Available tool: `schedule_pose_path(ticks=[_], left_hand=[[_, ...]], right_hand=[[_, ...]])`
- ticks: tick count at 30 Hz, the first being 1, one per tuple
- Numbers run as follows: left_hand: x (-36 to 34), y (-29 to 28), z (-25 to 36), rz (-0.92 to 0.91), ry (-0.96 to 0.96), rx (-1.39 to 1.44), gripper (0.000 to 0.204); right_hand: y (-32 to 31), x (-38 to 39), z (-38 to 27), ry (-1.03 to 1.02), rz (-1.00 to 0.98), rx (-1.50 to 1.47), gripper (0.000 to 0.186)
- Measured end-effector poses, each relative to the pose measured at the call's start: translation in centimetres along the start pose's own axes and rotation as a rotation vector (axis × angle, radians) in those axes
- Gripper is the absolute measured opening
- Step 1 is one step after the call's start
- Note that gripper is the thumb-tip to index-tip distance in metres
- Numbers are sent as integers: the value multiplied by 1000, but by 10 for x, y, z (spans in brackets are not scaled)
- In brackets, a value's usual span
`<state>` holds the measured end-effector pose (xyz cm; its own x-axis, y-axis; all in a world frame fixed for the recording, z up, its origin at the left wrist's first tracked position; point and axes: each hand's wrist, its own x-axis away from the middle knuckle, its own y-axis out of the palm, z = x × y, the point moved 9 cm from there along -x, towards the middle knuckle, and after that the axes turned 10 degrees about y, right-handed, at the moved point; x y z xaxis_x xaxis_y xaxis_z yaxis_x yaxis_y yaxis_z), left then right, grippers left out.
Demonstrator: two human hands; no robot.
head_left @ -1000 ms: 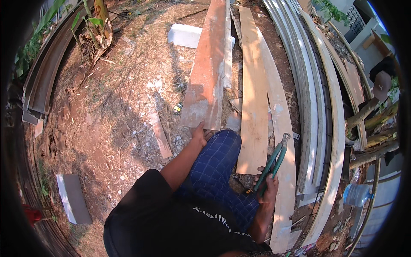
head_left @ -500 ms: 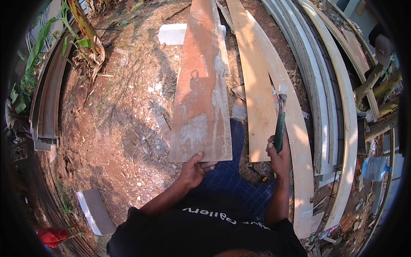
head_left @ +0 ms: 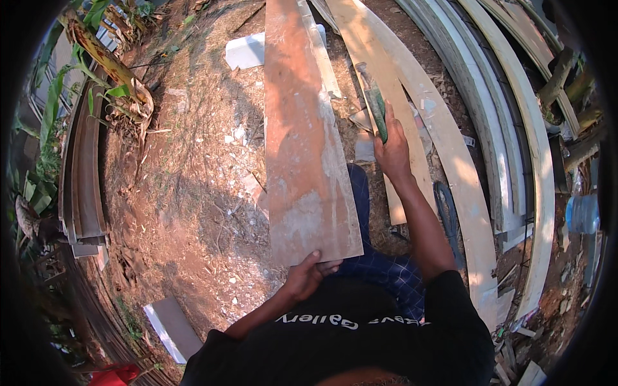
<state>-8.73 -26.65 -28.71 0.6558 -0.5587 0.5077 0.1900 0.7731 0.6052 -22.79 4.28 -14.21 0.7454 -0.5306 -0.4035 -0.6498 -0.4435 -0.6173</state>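
A long, wide wooden board (head_left: 309, 148), reddish-brown with grey cement-like stains, stretches away from me. My left hand (head_left: 309, 273) grips its near end, thumb on top and fingers beneath. To the right of the board, my right hand (head_left: 394, 153) is closed round the green handle of a hammer (head_left: 375, 106). The hammer's metal head points away from me, apart from the board's right edge. Beneath the hammer lies a paler plank (head_left: 400, 186), partly covered by my right hand and forearm.
A white block (head_left: 246, 51) lies beneath the board's far part. Long curved-looking planks (head_left: 460, 167) and grey-white beams (head_left: 499, 148) line the right side, near a blue water bottle (head_left: 582, 214). Brown channel-shaped boards (head_left: 84, 174) and a banana plant (head_left: 106, 55) stand left. A grey block (head_left: 175, 329) lies lower left.
My right hand has moved forward and left with the hammer, toward the board's right edge. My left hand keeps its grip on the near end. The view has shifted slightly.
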Motion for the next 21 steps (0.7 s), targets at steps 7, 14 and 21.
schedule_pose_path(ticks=[7, 14, 21], left_hand=[[4, -6, -1, -38, 29, 8, 54], [7, -7, -3, -61, 32, 34, 54], [13, -12, -2, -102, 37, 159, 60]], right_hand=[[12, -13, 13, 106, -125, -212, 85], [28, -2, 12, 49, -145, 126, 84], [70, 47, 84, 339, -272, -199, 67]])
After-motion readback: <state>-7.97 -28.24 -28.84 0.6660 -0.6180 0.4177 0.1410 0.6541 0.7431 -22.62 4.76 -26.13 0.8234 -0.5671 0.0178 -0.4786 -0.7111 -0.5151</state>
